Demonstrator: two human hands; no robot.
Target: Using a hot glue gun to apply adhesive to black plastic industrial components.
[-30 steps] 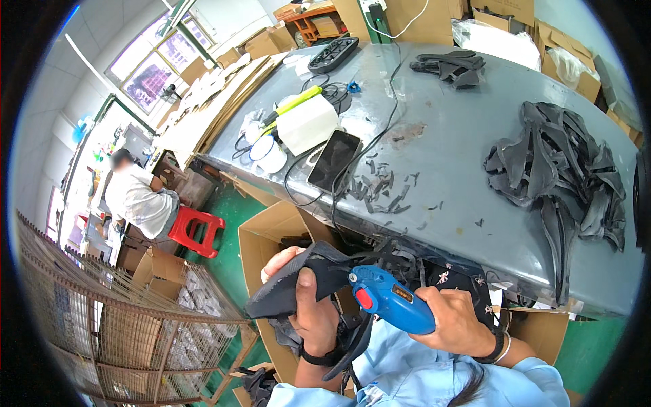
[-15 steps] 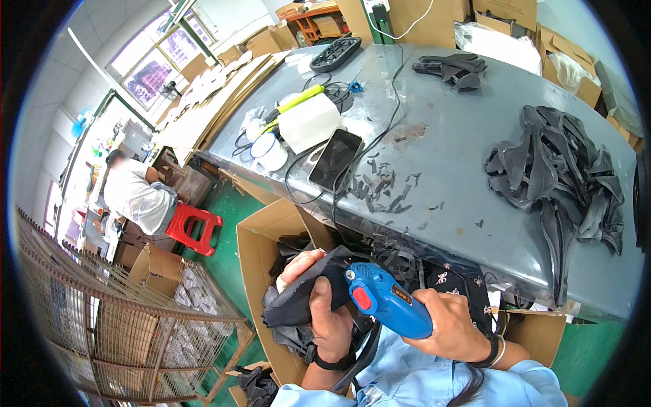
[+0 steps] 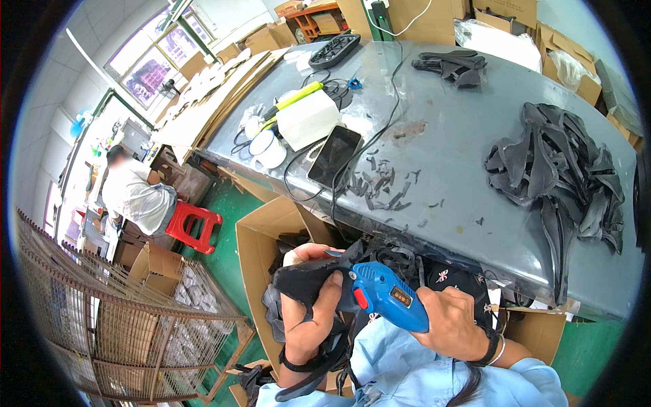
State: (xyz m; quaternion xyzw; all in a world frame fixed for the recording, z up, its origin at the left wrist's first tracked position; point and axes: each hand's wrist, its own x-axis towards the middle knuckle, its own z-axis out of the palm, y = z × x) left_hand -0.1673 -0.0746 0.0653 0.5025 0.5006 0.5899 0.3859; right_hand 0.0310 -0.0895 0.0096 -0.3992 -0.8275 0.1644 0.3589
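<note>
My left hand grips a dark grey, curved fabric piece, its thumb pressed on the near side and its fingers behind. In my right hand is a blue cordless power tool with a red button, shaped like electric scissors. The tool's front end meets the right edge of the fabric piece; its tip is hidden there. Both hands are above a cardboard box of dark pieces, at the near edge of the grey table. Small dark scraps lie on the table just beyond.
A heap of dark grey pieces covers the table's right side, with a smaller stack farther back. A phone, a white spool and cables lie left. A wire cage stands at left; beyond, a person sits on a red stool.
My left hand has turned the fabric piece and shifted slightly left, so more of its dark inner side shows. The tool has tilted a little and stays against the piece's edge.
</note>
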